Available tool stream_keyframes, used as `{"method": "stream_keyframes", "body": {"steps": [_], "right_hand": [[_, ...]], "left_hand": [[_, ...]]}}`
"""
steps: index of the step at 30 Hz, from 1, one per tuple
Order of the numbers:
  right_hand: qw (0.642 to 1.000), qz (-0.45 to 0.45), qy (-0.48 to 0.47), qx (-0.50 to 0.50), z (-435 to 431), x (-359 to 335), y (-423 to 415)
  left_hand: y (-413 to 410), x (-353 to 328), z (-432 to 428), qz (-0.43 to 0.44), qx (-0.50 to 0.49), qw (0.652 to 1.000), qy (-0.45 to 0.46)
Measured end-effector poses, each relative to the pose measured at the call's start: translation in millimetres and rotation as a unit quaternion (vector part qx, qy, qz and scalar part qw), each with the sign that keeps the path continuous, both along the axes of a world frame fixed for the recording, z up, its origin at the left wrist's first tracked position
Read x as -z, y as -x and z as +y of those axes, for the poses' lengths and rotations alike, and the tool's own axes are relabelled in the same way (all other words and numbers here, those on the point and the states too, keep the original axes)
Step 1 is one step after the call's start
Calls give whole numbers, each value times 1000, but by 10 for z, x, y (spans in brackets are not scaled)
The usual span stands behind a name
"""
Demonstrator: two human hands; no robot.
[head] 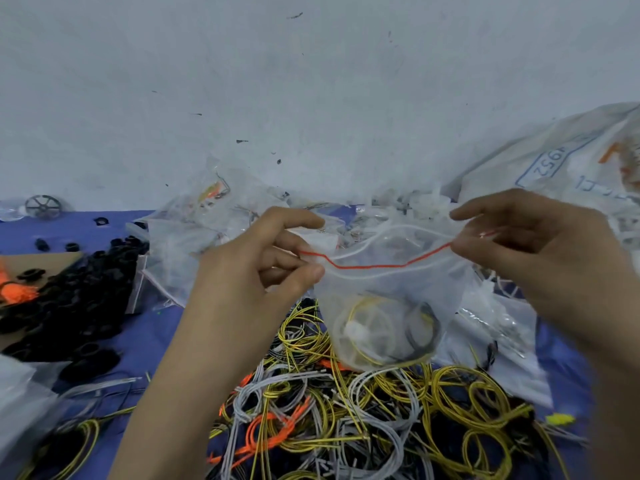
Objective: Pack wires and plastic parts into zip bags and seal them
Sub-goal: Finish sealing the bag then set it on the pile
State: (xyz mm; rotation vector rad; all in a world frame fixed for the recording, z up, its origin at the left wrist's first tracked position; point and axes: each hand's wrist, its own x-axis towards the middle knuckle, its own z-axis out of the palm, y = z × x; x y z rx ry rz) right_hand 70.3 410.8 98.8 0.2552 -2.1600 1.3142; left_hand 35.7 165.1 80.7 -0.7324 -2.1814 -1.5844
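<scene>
1. far left of the zip bag (388, 292), a heap of black plastic parts (79, 289) lies on the blue surface (152, 334).
2. behind and left of the zip bag sits a pile of filled clear bags (207, 230).
3. the left hand (263, 268) pinches the zip bag's left top corner between thumb and curled fingers.
4. the zip bag hangs in the air between both hands, its red-lined mouth gaping; inside are a yellow wire coil (367, 306), a black wire (429, 327) and a white plastic part (353, 330).
5. below the zip bag, tangled wires (363, 410) in yellow, grey and orange cover the surface.
6. the right hand (540, 251) pinches the zip bag's right top corner, at the end of the red line.
7. behind and right of the zip bag lies a white printed sack (561, 161).
</scene>
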Motion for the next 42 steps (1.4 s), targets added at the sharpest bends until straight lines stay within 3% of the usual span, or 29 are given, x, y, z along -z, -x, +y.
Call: {"method": "stream_keyframes", "body": {"steps": [3, 6, 12, 22, 27, 36, 42], "right_hand": [[998, -26, -32, 47, 2, -21, -40], [959, -7, -229, 165, -110, -77, -67], [940, 1, -331, 78, -601, -28, -67], [966, -4, -260, -9, -609, -21, -55], [965, 40, -259, -21, -633, 6, -49], [960, 28, -278, 9, -552, -4, -52], [959, 39, -281, -6, -593, 10, -55]], "left_hand": [[5, -10, -31, 7, -14, 1000, 21], [4, -18, -22, 26, -32, 998, 39], [-86, -22, 108, 77, -26, 992, 95], [-118, -20, 121, 90, 42, 990, 97], [-106, -5, 120, 90, 59, 990, 96], [-88, 6, 116, 79, 45, 991, 98], [-79, 6, 178, 108, 8, 983, 147]]}}
